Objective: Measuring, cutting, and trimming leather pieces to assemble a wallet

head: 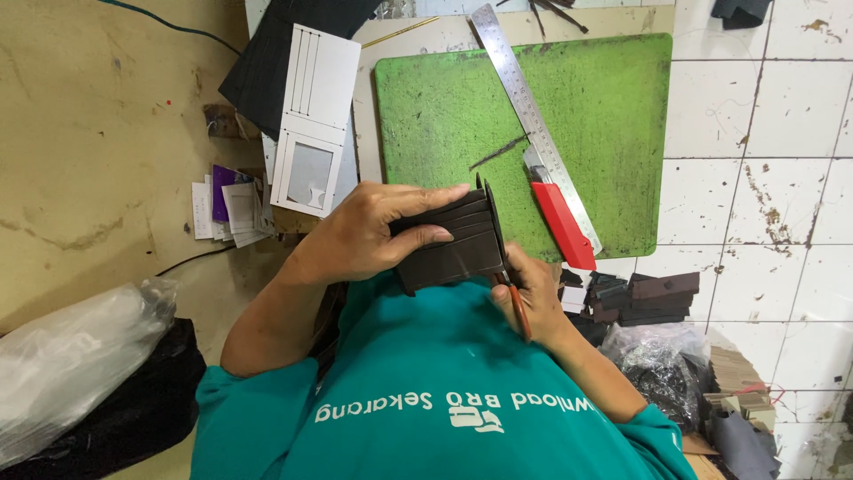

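White tiled flooring, stained and scuffed, fills the right side of my view, and a tan floor runs along the left. Between them lies a green cutting mat (586, 116) with a steel ruler (531, 116) laid slantwise across it and a red utility knife (560, 218) just beside the ruler's lower end.

My left hand (373, 236) is wrapped over a dark brown wallet piece (458, 253), fingers spread across its stepped card slots, holding it firmly at the mat's near edge, just above my teal shirt. My right hand (533, 289) is closed around red-handled scissors (515, 307) right at the wallet piece's right edge; the blades are hidden behind the leather, so I cannot tell how far they gape.

To the left of the mat sits a white wallet template (311, 124) with a window cut in it, and small paper cards (231, 209) lie near it. Stacked dark leather offcuts (649, 298) rest to the right of my right hand. A clear plastic bag (75, 356) lies at lower left.
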